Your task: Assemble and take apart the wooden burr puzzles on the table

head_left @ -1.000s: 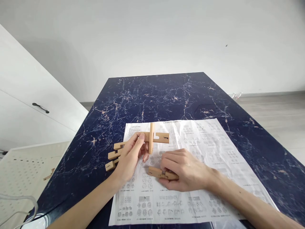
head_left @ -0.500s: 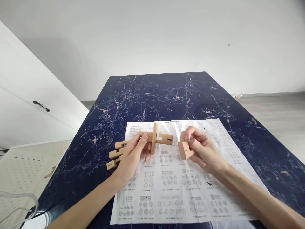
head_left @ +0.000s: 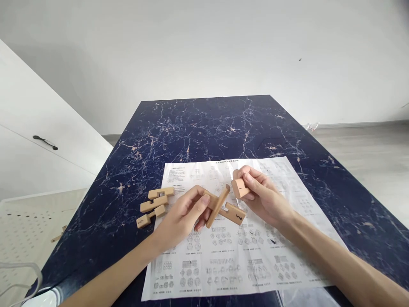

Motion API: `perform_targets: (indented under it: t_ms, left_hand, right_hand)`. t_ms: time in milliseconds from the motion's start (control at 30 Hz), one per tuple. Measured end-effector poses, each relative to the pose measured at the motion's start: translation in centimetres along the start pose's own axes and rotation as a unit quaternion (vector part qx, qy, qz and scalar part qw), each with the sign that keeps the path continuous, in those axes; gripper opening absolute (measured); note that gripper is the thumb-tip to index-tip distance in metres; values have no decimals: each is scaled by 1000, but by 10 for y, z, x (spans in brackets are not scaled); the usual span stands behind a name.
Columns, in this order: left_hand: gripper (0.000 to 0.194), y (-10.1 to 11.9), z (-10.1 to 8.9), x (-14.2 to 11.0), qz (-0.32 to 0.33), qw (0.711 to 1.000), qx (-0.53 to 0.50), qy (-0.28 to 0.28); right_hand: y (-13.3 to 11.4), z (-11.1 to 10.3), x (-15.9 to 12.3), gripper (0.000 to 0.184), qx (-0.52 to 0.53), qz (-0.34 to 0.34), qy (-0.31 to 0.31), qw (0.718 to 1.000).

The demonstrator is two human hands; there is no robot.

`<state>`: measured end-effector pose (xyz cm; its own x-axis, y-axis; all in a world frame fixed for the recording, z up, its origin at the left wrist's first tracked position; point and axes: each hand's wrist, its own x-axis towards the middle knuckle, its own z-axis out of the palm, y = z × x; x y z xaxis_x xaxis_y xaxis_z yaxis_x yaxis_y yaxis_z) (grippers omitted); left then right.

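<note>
Two crossed wooden puzzle pieces (head_left: 234, 213) are pinched by my left hand (head_left: 188, 211) at their left end. The longer one bears a dark mark and a notch near the crossing; the other stands slantwise across it. My right hand (head_left: 263, 192) grips another wooden puzzle piece (head_left: 239, 188) by its right part, so that only its left end shows, with a small mark on it. That piece is close to the crossed pair, just above its right end, with a small gap between. Both hands are above the printed sheet (head_left: 223, 251).
Three notched wooden pieces (head_left: 154, 207) lie left of my left hand on the dark blue marbled table (head_left: 198, 132). A white cabinet (head_left: 41, 115) stands at the left, by a perforated pale surface (head_left: 32, 221) with a cable. A white wall rises beyond the table.
My left hand has tilted the crossed pieces so their marked end points down to the right. My right hand has brought its piece up and left, nearer to them. The camera view has shifted slightly.
</note>
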<state>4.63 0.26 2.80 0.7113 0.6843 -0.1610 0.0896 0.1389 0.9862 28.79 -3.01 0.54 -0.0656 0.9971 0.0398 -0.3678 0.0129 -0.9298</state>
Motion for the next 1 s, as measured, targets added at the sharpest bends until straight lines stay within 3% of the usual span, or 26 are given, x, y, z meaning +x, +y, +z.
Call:
perform_targets:
  t_ms: [300,667,1000]
  left_hand:
    - [34,-3,3,-2,1,998,57,-30]
    - [36,-3,2,-2,-9,996,73,-47]
    - [38,2,4,0,-20,994,90,-54]
  right_hand:
    - [2,1,-3,34,-22,27,-69,997]
    - [0,6,-3,36,-22,32,-88,995]
    - [5,1,-4,24,-18,25,-109,994]
